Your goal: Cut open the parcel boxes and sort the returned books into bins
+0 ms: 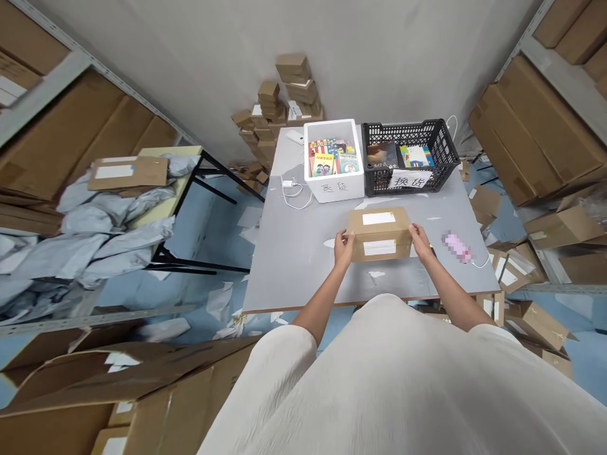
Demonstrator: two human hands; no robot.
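Note:
A brown cardboard box (379, 229) with white labels on its top and front is gripped between my two hands above the grey table (284, 265). My left hand (344, 248) clasps its left end, and my right hand (420, 242) holds the right end. Behind it stand a white foam box (336, 188) with books inside and a black plastic crate (441, 161) that also contains books. A pinkish pixelated object (458, 246) with a white cable lies to the right of my right hand.
Small cartons (303, 95) are stacked against the wall behind the table. A side table at left carries grey mailing bags (128, 215) and a flattened carton (128, 172). A large open carton (190, 385) sits at lower left. Boxes (564, 221) and scraps crowd the right side.

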